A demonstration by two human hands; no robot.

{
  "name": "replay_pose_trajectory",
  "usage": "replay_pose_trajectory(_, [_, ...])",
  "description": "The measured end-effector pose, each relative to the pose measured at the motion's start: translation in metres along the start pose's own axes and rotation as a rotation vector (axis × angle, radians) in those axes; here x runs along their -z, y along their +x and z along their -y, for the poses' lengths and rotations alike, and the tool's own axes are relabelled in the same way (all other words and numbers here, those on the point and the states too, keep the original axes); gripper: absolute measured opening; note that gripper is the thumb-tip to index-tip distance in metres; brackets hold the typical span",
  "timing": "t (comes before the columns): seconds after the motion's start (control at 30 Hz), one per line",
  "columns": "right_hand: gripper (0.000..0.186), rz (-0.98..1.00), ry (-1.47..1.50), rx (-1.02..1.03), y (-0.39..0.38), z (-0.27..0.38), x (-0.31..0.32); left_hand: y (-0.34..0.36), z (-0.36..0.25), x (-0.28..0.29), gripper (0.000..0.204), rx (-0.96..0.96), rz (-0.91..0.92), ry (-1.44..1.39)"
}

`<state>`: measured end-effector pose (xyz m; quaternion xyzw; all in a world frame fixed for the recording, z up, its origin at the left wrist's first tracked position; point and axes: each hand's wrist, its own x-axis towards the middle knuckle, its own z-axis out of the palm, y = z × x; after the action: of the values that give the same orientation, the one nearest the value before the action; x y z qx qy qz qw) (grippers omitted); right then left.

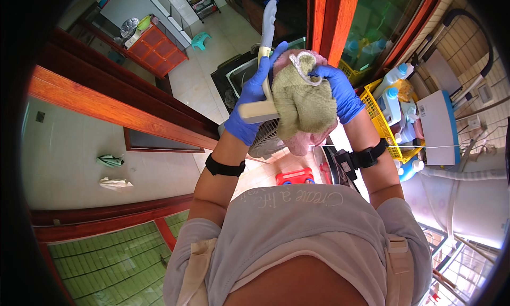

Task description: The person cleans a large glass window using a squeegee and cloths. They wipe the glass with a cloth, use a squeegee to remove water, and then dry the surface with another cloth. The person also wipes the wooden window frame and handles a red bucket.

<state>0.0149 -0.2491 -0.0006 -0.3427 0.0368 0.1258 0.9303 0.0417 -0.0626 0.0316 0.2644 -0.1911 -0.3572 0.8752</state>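
In front of my chest, both hands wear blue gloves. My left hand (248,105) is closed around a long-handled tool (269,27) with a grey grip and a cream shaft and head; its exact kind is unclear. The grip points up and away from me. My right hand (342,93) grips the upper right side of a green towel (307,101), near its white cord loop (301,67). A pink towel (300,144) shows behind and below the green one. The towels touch the tool's head and shaft. Left fingertips are partly hidden behind the tool and towels.
A grey fan (267,142) stands below my hands, with a red stool (294,175) nearer me. At right, a yellow basket (378,112) holds several bottles. A red wooden frame (122,109) crosses the left side. Farther off are a turquoise stool (201,40) and a reddish cabinet (159,50).
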Motion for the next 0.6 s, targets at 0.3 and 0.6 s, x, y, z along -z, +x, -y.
replay_pose_trajectory(0.3, [0.04, -0.175, -0.4, 0.315, 0.001, -0.03, -0.009, 0.003, 0.038, 0.03, 0.061, -0.006, -0.306, 0.779])
replay_pose_trajectory(0.6, [0.055, -0.19, -0.388, 0.216, -0.006, -0.04, -0.012, -0.004, 0.056, 0.038, 0.079, -0.079, -0.38, 1.283])
